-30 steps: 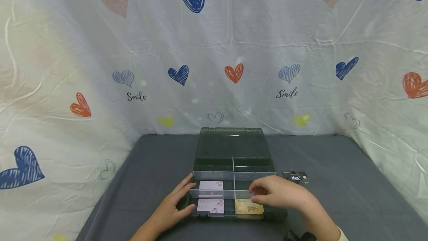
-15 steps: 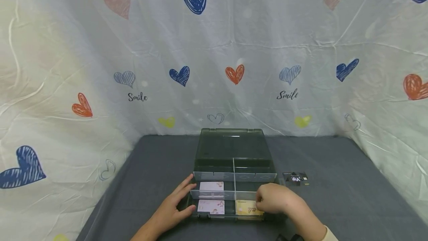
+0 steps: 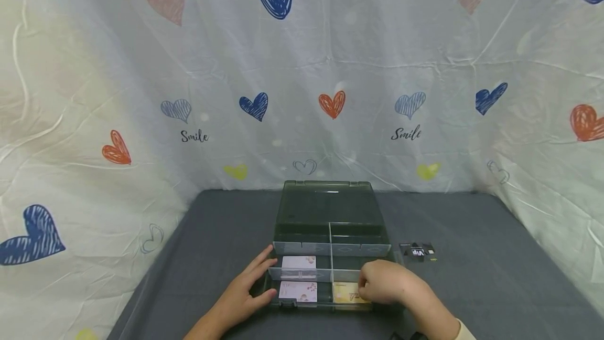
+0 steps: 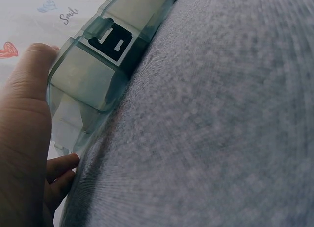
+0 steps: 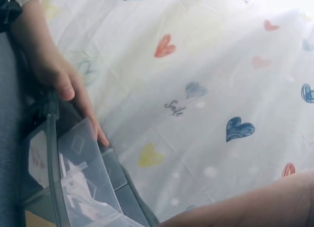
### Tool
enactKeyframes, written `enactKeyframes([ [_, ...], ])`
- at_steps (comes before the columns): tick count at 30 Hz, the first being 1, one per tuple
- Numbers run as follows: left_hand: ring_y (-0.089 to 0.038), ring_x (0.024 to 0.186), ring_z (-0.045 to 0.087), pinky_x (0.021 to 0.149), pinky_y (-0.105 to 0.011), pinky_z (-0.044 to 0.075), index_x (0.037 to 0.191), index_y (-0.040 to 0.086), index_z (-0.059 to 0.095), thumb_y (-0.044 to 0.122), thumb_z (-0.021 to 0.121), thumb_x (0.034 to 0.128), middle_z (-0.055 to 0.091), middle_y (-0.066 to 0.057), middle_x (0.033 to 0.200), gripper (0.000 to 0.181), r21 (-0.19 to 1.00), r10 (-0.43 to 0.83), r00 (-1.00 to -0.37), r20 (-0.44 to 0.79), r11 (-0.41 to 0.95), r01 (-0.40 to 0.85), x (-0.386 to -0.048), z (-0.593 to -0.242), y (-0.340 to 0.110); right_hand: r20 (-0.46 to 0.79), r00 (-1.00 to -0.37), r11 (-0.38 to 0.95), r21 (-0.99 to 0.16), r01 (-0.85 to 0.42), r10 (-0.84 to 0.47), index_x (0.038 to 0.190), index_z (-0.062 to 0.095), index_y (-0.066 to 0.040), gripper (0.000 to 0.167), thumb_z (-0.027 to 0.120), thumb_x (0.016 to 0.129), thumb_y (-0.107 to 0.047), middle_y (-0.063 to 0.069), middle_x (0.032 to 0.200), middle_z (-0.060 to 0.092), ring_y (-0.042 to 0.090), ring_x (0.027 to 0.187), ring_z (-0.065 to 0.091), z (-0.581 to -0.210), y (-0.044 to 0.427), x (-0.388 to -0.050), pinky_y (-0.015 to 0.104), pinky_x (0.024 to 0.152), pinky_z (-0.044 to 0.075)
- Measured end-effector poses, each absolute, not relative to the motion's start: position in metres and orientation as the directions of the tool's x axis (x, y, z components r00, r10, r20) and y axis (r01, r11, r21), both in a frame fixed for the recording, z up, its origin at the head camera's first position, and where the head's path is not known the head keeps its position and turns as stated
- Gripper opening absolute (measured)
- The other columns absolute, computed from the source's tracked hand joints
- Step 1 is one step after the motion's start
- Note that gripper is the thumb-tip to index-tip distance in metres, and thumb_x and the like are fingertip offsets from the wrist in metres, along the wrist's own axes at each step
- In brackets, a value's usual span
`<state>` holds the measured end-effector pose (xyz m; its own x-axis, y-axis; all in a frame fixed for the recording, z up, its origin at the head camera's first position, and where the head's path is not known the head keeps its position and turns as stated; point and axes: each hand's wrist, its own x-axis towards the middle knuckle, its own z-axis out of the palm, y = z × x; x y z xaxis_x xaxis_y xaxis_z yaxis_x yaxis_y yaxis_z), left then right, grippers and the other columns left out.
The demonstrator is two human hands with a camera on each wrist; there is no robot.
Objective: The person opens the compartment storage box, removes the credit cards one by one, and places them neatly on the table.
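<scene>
A dark green see-through divider box (image 3: 325, 203) lies on the grey cloth with its lid raised at the back. My left hand (image 3: 243, 287) rests against the box's left side, thumb at the front corner and fingers spread along the edge. The right hand (image 3: 387, 281) is bent down into the front right compartment, at the right end of a yellow card (image 3: 345, 293). Its fingertips are hidden, so whether it pinches the card does not show. Pale pink cards lie in the two left compartments: a front card (image 3: 298, 291) and a rear card (image 3: 299, 262).
Right of the box, dark VIP cards (image 3: 417, 251) lie on the cloth. Clear dividers (image 3: 302, 275) stand up between the compartments. A black latch (image 4: 115, 40) sits on the box's front wall. Behind the table hangs a white curtain (image 3: 292, 67) printed with hearts.
My right hand has come down from above the yellow card to its right end, the fingers curling in; lately it shifted slightly left. The left hand has stayed in place.
</scene>
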<state>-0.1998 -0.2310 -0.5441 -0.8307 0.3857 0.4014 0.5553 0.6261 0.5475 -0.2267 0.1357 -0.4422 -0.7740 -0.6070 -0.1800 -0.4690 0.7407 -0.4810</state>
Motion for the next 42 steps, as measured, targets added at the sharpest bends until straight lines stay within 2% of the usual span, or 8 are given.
enactKeyframes([
  [6, -0.027, 0.147, 0.039, 0.104, -0.054, 0.047, 0.149, 0.012, 0.054, 0.033, 0.075, 0.0951, 0.031, -0.003, 0.167, 0.062, 0.559, 0.383, -0.838, 0.389, 0.625, 0.545, -0.201, -0.545, -0.229, -0.176, -0.774, 0.722, -0.529, -0.446, -0.608, 0.068, 0.069, -0.015, 0.014, 0.065, 0.081, -0.011, -0.012, 0.062, 0.052, 0.008, 0.056, 0.042, -0.443, 0.137, -0.229, 0.030, 0.053, 0.038],
  [10, -0.027, 0.147, 0.038, 0.104, -0.055, 0.047, 0.150, 0.013, 0.054, 0.035, 0.074, 0.0955, 0.030, -0.001, 0.167, 0.062, 0.566, 0.385, -0.842, 0.378, 0.623, 0.539, -0.202, -0.549, -0.225, -0.189, -0.794, 0.714, -0.587, -0.380, -0.578, 0.082, 0.076, -0.012, 0.009, 0.070, 0.087, -0.016, -0.008, 0.075, 0.064, 0.012, 0.063, 0.052, -0.445, 0.142, -0.228, 0.037, 0.061, 0.047],
  [13, -0.027, 0.147, 0.039, 0.103, -0.055, 0.048, 0.149, 0.012, 0.055, 0.033, 0.075, 0.0950, 0.030, -0.001, 0.167, 0.061, 0.568, 0.379, -0.843, 0.382, 0.623, 0.537, -0.200, -0.550, -0.224, -0.167, -0.812, 0.702, -0.615, -0.357, -0.560, 0.084, 0.077, -0.010, 0.011, 0.069, 0.089, -0.016, -0.008, 0.074, 0.065, 0.013, 0.062, 0.052, -0.449, 0.147, -0.226, 0.036, 0.059, 0.046],
  [18, -0.026, 0.147, 0.038, 0.104, -0.054, 0.047, 0.148, 0.012, 0.055, 0.030, 0.077, 0.0937, 0.030, 0.000, 0.167, 0.061, 0.576, 0.365, -0.852, 0.376, 0.629, 0.523, -0.201, -0.551, -0.226, -0.143, -0.817, 0.643, -0.697, -0.317, -0.558, 0.086, 0.077, -0.010, 0.014, 0.065, 0.093, -0.011, -0.009, 0.062, 0.051, 0.008, 0.052, 0.038, -0.455, 0.155, -0.223, 0.025, 0.050, 0.032],
  [22, -0.026, 0.147, 0.038, 0.105, -0.054, 0.047, 0.148, 0.013, 0.056, 0.032, 0.077, 0.0934, 0.030, 0.001, 0.167, 0.061, 0.584, 0.364, -0.855, 0.368, 0.625, 0.518, -0.202, -0.549, -0.229, -0.111, -0.821, 0.608, -0.728, -0.316, -0.559, 0.093, 0.077, -0.006, 0.013, 0.064, 0.092, -0.009, -0.008, 0.074, 0.063, 0.006, 0.060, 0.047, -0.456, 0.159, -0.219, 0.025, 0.055, 0.040],
  [25, -0.029, 0.146, 0.040, 0.102, -0.055, 0.048, 0.147, 0.012, 0.056, 0.033, 0.076, 0.0935, 0.032, -0.003, 0.166, 0.061, 0.565, 0.374, -0.843, 0.387, 0.627, 0.537, -0.202, -0.548, -0.230, -0.096, -0.837, 0.614, -0.725, -0.312, -0.539, 0.098, 0.076, -0.003, 0.013, 0.069, 0.093, -0.013, -0.003, 0.090, 0.072, 0.011, 0.077, 0.060, -0.453, 0.159, -0.216, 0.033, 0.066, 0.051],
  [28, -0.030, 0.144, 0.043, 0.099, -0.054, 0.051, 0.145, 0.012, 0.058, 0.036, 0.077, 0.0928, 0.033, -0.004, 0.166, 0.060, 0.541, 0.383, -0.836, 0.392, 0.640, 0.546, -0.202, -0.548, -0.231, -0.094, -0.862, 0.638, -0.713, -0.291, -0.498, 0.100, 0.075, -0.005, 0.015, 0.074, 0.091, -0.015, -0.002, 0.092, 0.072, 0.016, 0.083, 0.065, -0.450, 0.156, -0.212, 0.036, 0.070, 0.054],
  [42, -0.028, 0.138, 0.050, 0.097, -0.048, 0.053, 0.136, 0.013, 0.061, 0.040, 0.079, 0.0894, 0.038, -0.007, 0.163, 0.057, 0.464, 0.401, -0.802, 0.442, 0.663, 0.587, -0.201, -0.543, -0.232, -0.005, -0.922, 0.679, -0.678, -0.282, -0.388, 0.102, 0.075, -0.005, 0.028, 0.088, 0.078, -0.012, -0.002, 0.092, 0.069, 0.012, 0.078, 0.065, -0.449, 0.143, -0.208, 0.027, 0.067, 0.054],
])
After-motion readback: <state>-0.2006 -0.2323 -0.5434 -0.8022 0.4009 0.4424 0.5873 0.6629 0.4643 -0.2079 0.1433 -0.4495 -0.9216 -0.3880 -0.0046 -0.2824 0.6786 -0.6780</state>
